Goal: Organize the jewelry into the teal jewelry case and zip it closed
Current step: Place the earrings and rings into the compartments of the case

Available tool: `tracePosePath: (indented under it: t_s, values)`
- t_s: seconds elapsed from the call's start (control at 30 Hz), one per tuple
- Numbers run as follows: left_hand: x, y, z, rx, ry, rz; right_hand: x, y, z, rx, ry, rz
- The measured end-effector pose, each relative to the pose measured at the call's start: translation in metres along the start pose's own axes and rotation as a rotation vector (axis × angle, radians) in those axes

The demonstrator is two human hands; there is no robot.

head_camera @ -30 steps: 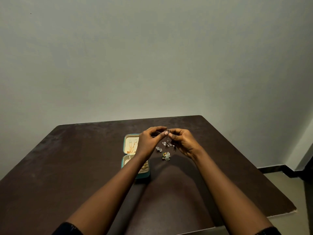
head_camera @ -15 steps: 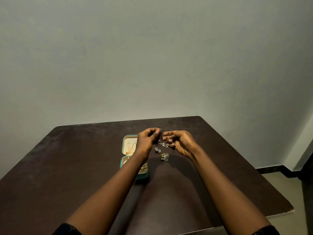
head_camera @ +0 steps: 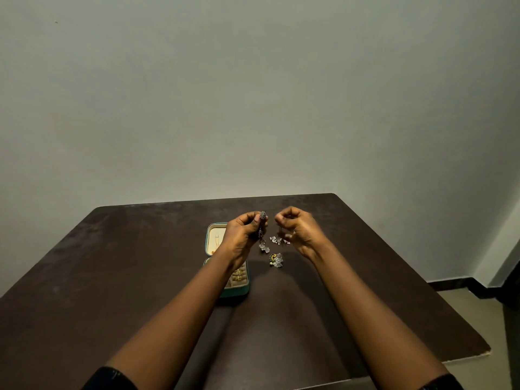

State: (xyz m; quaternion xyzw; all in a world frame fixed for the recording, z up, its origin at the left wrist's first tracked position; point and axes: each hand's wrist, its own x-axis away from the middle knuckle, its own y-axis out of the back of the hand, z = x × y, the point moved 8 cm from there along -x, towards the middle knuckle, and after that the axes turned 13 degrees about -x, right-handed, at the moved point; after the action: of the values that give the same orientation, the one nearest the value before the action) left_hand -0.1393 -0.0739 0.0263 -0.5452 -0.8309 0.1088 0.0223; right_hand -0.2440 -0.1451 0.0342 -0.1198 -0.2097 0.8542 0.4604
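Teal case [head_camera: 238, 291] part-hidden, earring [head_camera: 263, 216] in left grip [head_camera: 243, 235]

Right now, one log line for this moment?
left hand: pinches earring | right hand: curled, hold unclear | case: open | loose jewelry: on table

Dark wooden table [head_camera: 112, 277] against plain pale wall [head_camera: 253, 94]; dim light.

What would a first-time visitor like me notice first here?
Two hands raised mid-table: the left hand pinches a dangling earring, the right hand is curled beside it, its hold too small to tell. Beneath them loose sparkly jewelry lies on the dark table, right of an open teal case.
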Motion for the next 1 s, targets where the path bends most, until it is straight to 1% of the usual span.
tracePosePath:
  t_s: [0.1,0.27,0.37,0.53,0.67,0.83,1.0]
  values:
    - [0.001,0.006,-0.006,-0.023,-0.033,-0.017,0.004,-0.006,0.004,0.081,0.027,0.006]
    - [0.006,0.019,-0.012,-0.057,-0.051,-0.045,0.008,-0.018,0.006,0.032,0.033,0.018]
    - [0.012,0.029,-0.015,-0.056,-0.033,-0.05,0.011,-0.028,0.002,0.005,0.018,0.031]
    - [0.02,0.052,-0.019,-0.056,-0.019,-0.083,0.014,-0.048,-0.011,0.003,-0.01,0.07]
    - [0.025,0.072,-0.022,-0.115,-0.02,-0.112,0.015,-0.061,-0.026,-0.019,-0.043,0.078]
    - [0.023,0.107,-0.009,-0.189,0.046,-0.21,0.011,-0.07,-0.054,-0.02,-0.099,0.071]
    - [0.024,0.126,0.016,-0.181,0.129,-0.257,0.005,-0.071,-0.082,-0.006,-0.155,0.037]
